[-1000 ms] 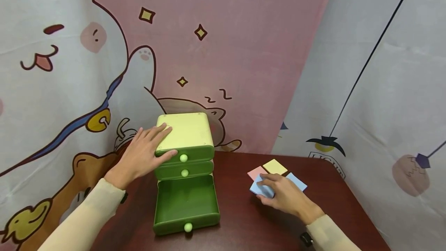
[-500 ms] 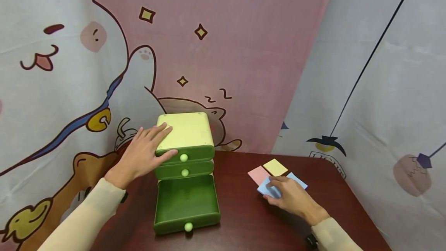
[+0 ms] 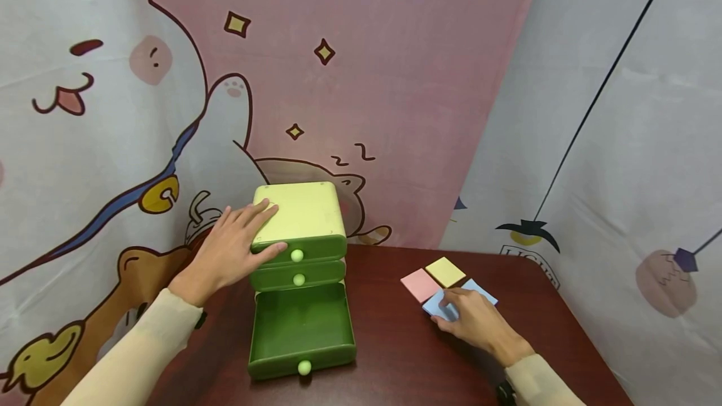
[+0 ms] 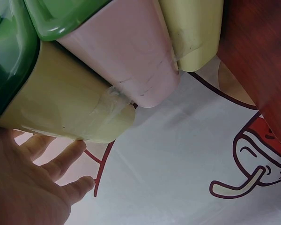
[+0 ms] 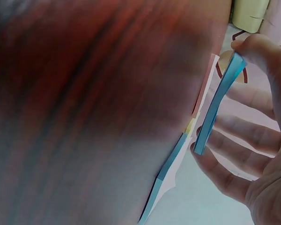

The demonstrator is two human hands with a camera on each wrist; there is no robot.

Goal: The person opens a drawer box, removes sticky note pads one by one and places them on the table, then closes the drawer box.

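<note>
My left hand [image 3: 230, 249] rests on the upper left edge of a small chest of drawers [image 3: 304, 208], fingers extended over its pale yellow top. In the left wrist view the fingertips lie along its yellow casing [image 4: 70, 98]. The lowest green drawer [image 3: 304, 321] is pulled out with nothing inside; the two upper drawers are pushed in. Between thumb and fingers my right hand [image 3: 476, 318] pinches a blue sticky note pad [image 5: 218, 103]. The right wrist view shows this pad slightly bent and apart from the pads on the table.
On the dark red table [image 3: 389, 343] lie a pink pad [image 3: 420, 284], a yellow pad [image 3: 445, 271] and another blue pad [image 3: 479, 290], partly behind the right hand. A printed cloth [image 3: 395, 80] with cartoon animals hangs behind the table.
My right hand has shifted right with the blue sticky note pad, uncovering more of the pink pad. My left hand and the chest of drawers keep their places.
</note>
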